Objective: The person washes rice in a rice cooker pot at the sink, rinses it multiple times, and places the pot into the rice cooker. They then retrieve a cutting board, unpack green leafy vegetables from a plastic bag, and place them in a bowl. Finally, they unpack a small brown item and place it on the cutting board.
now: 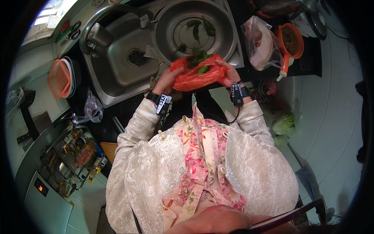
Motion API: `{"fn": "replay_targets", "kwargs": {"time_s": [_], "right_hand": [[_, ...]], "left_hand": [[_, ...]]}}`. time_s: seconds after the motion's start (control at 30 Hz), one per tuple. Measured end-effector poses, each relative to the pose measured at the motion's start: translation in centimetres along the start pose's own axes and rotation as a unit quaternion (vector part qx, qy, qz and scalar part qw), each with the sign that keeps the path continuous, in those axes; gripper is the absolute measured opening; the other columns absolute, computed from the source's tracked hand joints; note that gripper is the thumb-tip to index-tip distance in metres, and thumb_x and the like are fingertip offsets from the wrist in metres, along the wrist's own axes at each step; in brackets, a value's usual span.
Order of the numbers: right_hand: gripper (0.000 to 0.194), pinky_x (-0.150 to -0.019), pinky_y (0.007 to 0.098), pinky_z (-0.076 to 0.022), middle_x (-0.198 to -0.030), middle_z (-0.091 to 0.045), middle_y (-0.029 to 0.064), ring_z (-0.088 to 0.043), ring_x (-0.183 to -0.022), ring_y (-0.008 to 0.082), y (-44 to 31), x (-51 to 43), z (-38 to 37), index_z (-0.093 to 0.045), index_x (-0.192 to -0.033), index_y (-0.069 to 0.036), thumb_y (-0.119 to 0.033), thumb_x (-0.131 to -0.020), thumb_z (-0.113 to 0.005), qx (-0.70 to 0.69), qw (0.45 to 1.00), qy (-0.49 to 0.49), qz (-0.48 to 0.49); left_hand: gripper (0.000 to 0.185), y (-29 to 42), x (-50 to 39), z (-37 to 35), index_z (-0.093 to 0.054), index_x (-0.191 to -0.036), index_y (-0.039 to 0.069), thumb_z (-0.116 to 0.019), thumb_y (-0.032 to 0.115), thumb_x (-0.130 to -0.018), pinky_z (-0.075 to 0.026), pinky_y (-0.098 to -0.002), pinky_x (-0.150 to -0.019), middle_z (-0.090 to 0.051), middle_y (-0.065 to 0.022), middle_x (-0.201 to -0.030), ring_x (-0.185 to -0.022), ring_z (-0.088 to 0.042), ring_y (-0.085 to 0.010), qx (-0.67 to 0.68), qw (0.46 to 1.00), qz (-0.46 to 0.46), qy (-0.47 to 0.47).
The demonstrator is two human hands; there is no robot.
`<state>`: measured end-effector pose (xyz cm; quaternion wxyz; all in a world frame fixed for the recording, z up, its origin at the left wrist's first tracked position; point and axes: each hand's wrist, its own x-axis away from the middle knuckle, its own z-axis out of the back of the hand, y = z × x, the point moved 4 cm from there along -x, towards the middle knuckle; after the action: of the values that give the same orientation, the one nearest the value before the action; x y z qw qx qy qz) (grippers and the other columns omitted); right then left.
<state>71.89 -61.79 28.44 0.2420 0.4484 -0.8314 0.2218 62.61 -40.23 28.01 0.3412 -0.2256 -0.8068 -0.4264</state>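
Between my hands hangs a thin red plastic bag [194, 80], its mouth pulled apart over the near rim of a round stainless steel basin [166, 32]. Green peppers [201, 55] show at the bag's opening. My left hand [169, 77] grips the bag's left edge, and my right hand [229, 73] has hold of the right side. Several more green peppers [196, 31] lie loose on the basin's bottom, some near its far side. The lower contents of the bag are hidden by the plastic.
Left of the basin is a steel sink [117, 70] with a curved faucet [84, 38]. At right sit a clear bag of raw meat [258, 44] and an orange ladle-like scoop [299, 44]. Plastic baskets [60, 79] lean at left; a spice rack [76, 158] stands below.
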Motion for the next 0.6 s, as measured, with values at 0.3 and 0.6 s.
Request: {"fn": "replay_targets", "kwargs": {"time_s": [0.3, 0.6], "right_hand": [[0.049, -0.098, 0.0373, -0.0482, -0.125, -0.060, 0.0123, -0.060, -0.113, 0.0221, -0.3, 2.5, 0.8, -0.047, -0.133, 0.000, -0.011, -0.089, -0.065, 0.246, 0.969, 0.000, -0.025], [0.049, -0.103, 0.0400, -0.0455, -0.133, -0.053, 0.0139, -0.055, -0.119, 0.0255, 1.4, 2.4, 1.6, -0.040, -0.138, -0.001, -0.012, -0.094, -0.059, 0.138, 0.989, -0.025, -0.048]], "left_hand": [[0.037, -0.7, 1.5, 0.5, -0.052, -0.127, 0.000, -0.058, 0.013, -0.093, -0.051, -0.0325, -0.090, -0.063, -0.0104, -0.118, -0.103, -0.063, -0.0195, -0.005, 0.996, -0.091, 0.024], [0.038, -2.6, 1.7, 0.4, -0.051, -0.129, 0.001, -0.057, 0.011, -0.093, -0.050, -0.0333, -0.092, -0.061, -0.0093, -0.119, -0.105, -0.061, -0.0199, 0.125, 0.990, -0.061, 0.016]]}}
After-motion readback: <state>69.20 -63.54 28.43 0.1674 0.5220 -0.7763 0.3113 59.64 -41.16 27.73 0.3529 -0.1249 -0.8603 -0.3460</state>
